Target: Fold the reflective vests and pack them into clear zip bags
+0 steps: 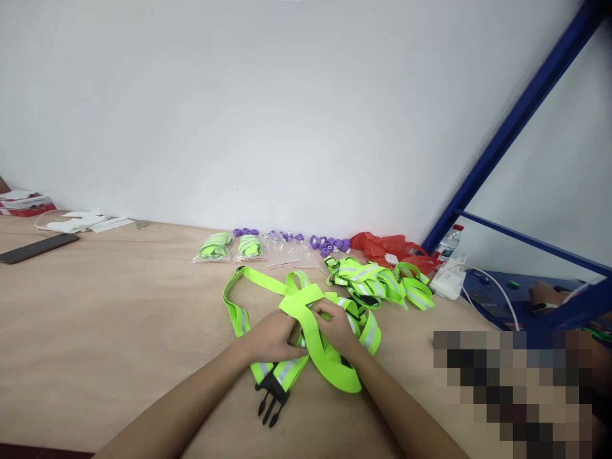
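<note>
A neon yellow-green reflective strap harness (310, 328) with silver stripes lies spread on the table before me. My left hand (271, 338) is closed on its left side, the fingertips hidden behind a wide band. My right hand (336, 326) pinches the same harness just right of the crossing of the straps. A black side-release buckle (272, 392) lies on the table below my left hand, its prongs toward me. One strap loops out to the left of my hands, and others bunch to the right.
Behind the harness lie a heap of similar straps (370, 280), bagged straps (214, 245), clear plastic bags (291, 254), purple pieces (327, 243) and a red bag (389, 245). A white adapter (448, 278) and bottle (449, 242) stand right; a phone (38, 247) left. A co-worker's hand (545, 294) is beyond.
</note>
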